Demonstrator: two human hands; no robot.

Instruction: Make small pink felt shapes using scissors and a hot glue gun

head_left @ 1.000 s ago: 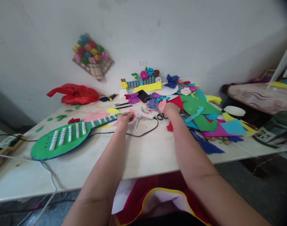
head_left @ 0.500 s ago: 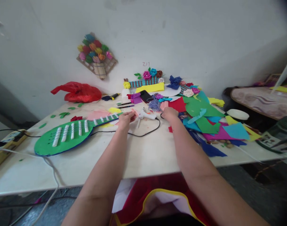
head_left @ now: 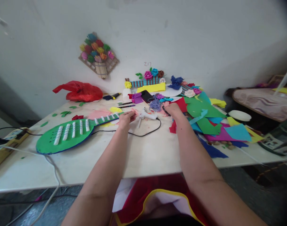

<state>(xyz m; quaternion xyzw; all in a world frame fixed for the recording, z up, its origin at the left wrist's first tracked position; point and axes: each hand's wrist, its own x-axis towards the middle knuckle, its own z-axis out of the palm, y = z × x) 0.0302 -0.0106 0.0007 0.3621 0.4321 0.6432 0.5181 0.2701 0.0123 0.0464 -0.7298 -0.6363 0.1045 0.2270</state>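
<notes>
My left hand [head_left: 127, 118] is closed in a pinch on a small piece of pink paper [head_left: 135, 111], near the neck of a green paper guitar [head_left: 74, 135]. Just right of it lies a white hot glue gun [head_left: 146, 115] with a black cord. My right hand [head_left: 173, 109] has its fingers closed around a slim dark object [head_left: 166, 110], whose kind I cannot make out. Beneath those fingers lies pink paper [head_left: 165, 105]. A tangle of purple-grey yarn [head_left: 155, 105] sits to their left.
Coloured paper scraps [head_left: 200, 110] cover the table's right side. A red plastic bag [head_left: 80, 91], a phone [head_left: 146, 96] and pens [head_left: 126, 104] lie farther back. A power strip [head_left: 12, 144] is at the left, a large green-tinted container [head_left: 278, 138] at the right edge.
My right hand has shifted slightly right and up, and the dark object shows more plainly at its fingers. My left hand stays nearly in place; the view has shifted slightly.
</notes>
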